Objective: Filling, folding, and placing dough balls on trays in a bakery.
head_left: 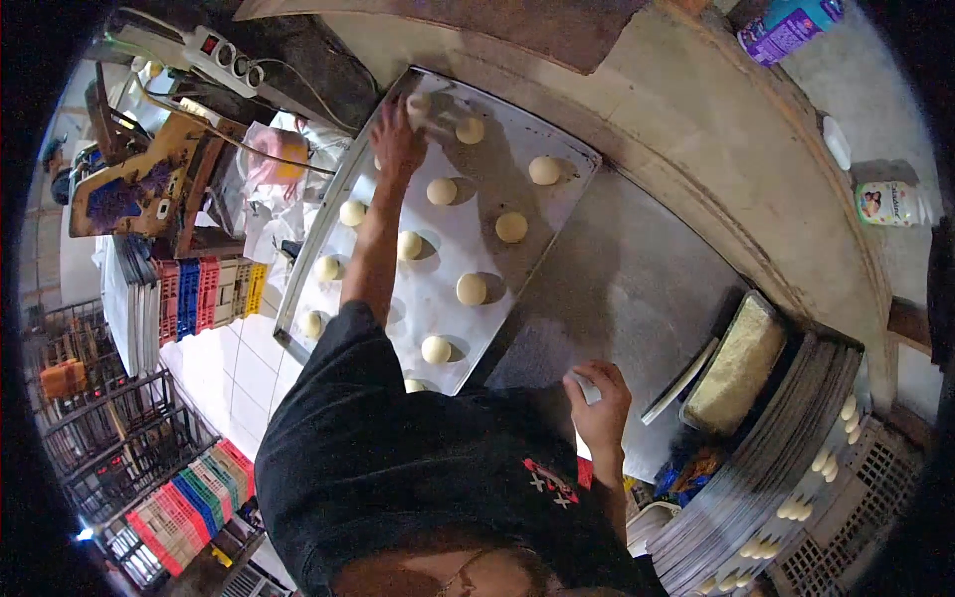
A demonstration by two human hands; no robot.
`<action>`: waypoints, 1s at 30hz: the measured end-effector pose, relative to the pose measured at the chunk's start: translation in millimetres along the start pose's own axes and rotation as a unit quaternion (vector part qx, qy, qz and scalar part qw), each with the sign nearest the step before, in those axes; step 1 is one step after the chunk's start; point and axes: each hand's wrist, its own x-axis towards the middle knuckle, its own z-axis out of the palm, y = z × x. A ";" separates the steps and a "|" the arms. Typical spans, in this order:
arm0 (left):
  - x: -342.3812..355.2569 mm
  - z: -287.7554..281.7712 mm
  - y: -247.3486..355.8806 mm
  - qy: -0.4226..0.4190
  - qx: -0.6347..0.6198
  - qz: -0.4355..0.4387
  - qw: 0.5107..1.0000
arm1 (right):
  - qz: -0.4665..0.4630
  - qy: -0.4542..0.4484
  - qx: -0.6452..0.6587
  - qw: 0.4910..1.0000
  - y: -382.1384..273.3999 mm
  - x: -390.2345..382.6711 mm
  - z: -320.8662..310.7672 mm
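Note:
A large metal tray (398, 323) bears several round, pale dough balls (442, 191) spaced apart in loose rows. My left hand (398, 144) reaches over the tray's far left corner, fingers stretched out and somewhat blurred. Right beside its fingertips is a blurred dough ball (419, 103); whether they touch I cannot tell. Another ball is partly hidden under this hand. My right hand (601, 403) hovers in front of my body, right of the tray, its thumb and curved forefinger apart with nothing between them.
A grey metal worktop (627, 269) stretches right of the tray. On the right, a rectangular pan (736, 363) of pale crumbs adjoins stacked trays (766, 438). Plastic crates (209, 294) and a power strip (224, 60) are at left. A white jar (887, 203) stands far right.

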 end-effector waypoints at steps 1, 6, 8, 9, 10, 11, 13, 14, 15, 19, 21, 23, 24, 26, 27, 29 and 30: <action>-22.5 -17.3 -5.3 0.004 0.004 -0.038 0.999 | -0.004 0.002 0.002 1.000 -2.0 -5.3 -0.1; -93.9 -29.3 -47.4 -0.050 0.064 0.026 0.996 | 0.054 -0.041 0.049 0.997 2.9 -42.6 3.3; -85.5 -35.0 -36.4 -0.074 0.102 0.006 0.992 | 0.028 -0.035 0.027 0.999 4.4 -61.0 -0.4; -79.3 -41.3 -28.3 -0.010 -0.011 0.001 1.000 | 0.050 -0.003 0.026 0.998 2.3 -67.5 -4.3; -74.0 -50.8 -10.7 0.053 -0.045 0.045 0.997 | 0.015 0.032 0.011 0.999 2.8 -76.4 -9.5; -71.5 -67.0 33.1 0.030 -0.061 0.012 0.998 | -0.010 0.076 -0.012 0.997 9.5 -91.4 -18.3; -90.0 -60.0 42.9 0.103 -0.039 0.126 0.986 | 0.057 0.153 0.004 0.987 20.9 -124.7 -33.8; -114.6 -80.1 115.6 0.039 -0.176 0.110 0.977 | 0.112 0.211 0.019 0.971 36.5 -144.0 -46.4; -138.2 -83.6 136.3 0.011 -0.197 0.132 0.971 | 0.140 0.272 -0.021 0.952 33.9 -161.0 -64.6; -289.7 -59.6 234.4 -0.154 -0.477 0.232 0.834 | 0.173 0.524 -0.222 0.804 41.2 -252.2 -162.5; -368.5 -90.9 296.1 -0.358 -0.552 0.152 0.737 | 0.208 0.618 -0.298 0.697 47.0 -312.3 -219.5; -423.2 -120.2 342.4 -0.400 -0.498 0.272 0.720 | 0.198 0.661 -0.365 0.625 76.4 -380.0 -267.6; -444.5 -142.5 365.0 -0.405 -0.501 0.286 0.709 | 0.260 0.666 -0.363 0.598 99.3 -412.7 -287.1; -470.7 -192.9 409.2 -0.549 -0.533 0.295 0.573 | 0.323 0.673 -0.359 0.560 142.0 -469.5 -306.5; -481.6 -201.3 424.1 -0.548 -0.536 0.302 0.566 | 0.450 0.614 -0.265 0.591 164.2 -492.8 -315.1; -492.6 -212.8 456.6 -0.561 -0.497 0.408 0.521 | 0.578 0.522 -0.106 0.619 199.6 -509.0 -328.6; -496.2 -218.1 471.0 -0.565 -0.488 0.411 0.524 | 0.511 0.567 -0.059 0.643 215.8 -511.2 -324.9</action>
